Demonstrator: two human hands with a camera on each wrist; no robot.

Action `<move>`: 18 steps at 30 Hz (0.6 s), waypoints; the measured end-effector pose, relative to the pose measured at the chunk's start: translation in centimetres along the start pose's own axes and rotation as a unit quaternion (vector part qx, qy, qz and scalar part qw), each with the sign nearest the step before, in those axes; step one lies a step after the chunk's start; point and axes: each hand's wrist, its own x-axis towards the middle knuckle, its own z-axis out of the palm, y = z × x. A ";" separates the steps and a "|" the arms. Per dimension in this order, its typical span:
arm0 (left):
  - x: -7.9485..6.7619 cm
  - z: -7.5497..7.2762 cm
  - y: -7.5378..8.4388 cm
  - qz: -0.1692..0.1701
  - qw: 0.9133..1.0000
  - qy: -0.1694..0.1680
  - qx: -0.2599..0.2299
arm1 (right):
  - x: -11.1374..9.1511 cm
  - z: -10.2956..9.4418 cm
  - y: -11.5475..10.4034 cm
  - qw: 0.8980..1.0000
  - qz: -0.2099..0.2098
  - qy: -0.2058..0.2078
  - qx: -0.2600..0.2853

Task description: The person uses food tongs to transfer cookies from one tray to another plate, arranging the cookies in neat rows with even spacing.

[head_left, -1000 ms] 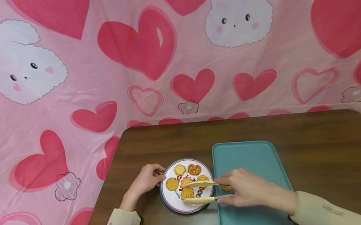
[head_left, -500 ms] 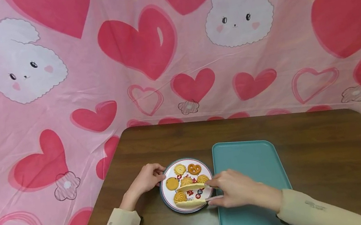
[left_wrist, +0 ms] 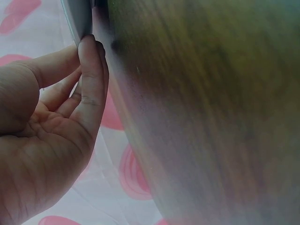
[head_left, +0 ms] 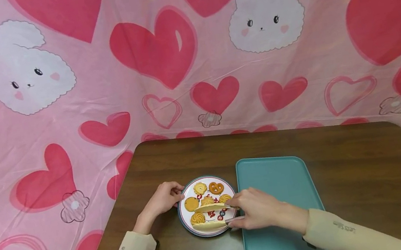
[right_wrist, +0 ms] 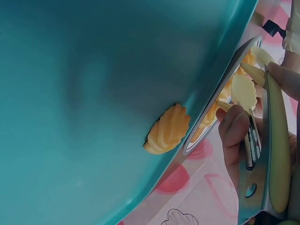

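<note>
My left hand (head_left: 166, 197) pinches the left rim of a white plate (head_left: 186, 215) with red and blue prints; in the left wrist view the plate's edge sits between thumb and fingertips (left_wrist: 89, 61). My right hand (head_left: 256, 208) grips metal tongs (right_wrist: 279, 150) with pale yellow arms. Over the plate, the two tong tips lie apart on either side of a swirl cookie (head_left: 198, 218) at the lower left. Also on the plate are a pretzel (head_left: 216, 188), a flat round cookie (head_left: 191, 204), a flower-shaped cookie (head_left: 200, 188) and more swirled ones.
Close against the plate's right side, a teal tray (head_left: 272, 170) lies on the dark wooden table (head_left: 371, 171). One ridged cookie (right_wrist: 168, 129) rests on the tray near its edge, hidden behind my right hand in the head view. A pink heart-print cloth (head_left: 214, 65) hangs behind.
My right hand and the tongs have moved left across the plate, and the swirl cookie between the tips has shifted left with them. My left hand stays at the rim.
</note>
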 end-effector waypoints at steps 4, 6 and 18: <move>0.0 -0.1 0.0 0.003 1.000 -0.001 0.001 | 0.0 0.0 0.0 1.000 0.007 -0.007 0.003; 0.0 -0.1 0.0 0.002 1.000 -0.001 0.001 | 0.1 0.0 -0.1 1.000 0.010 -0.010 0.005; -0.1 0.1 0.0 -0.003 1.000 0.002 0.003 | 0.1 0.0 -0.1 1.000 0.013 -0.013 0.002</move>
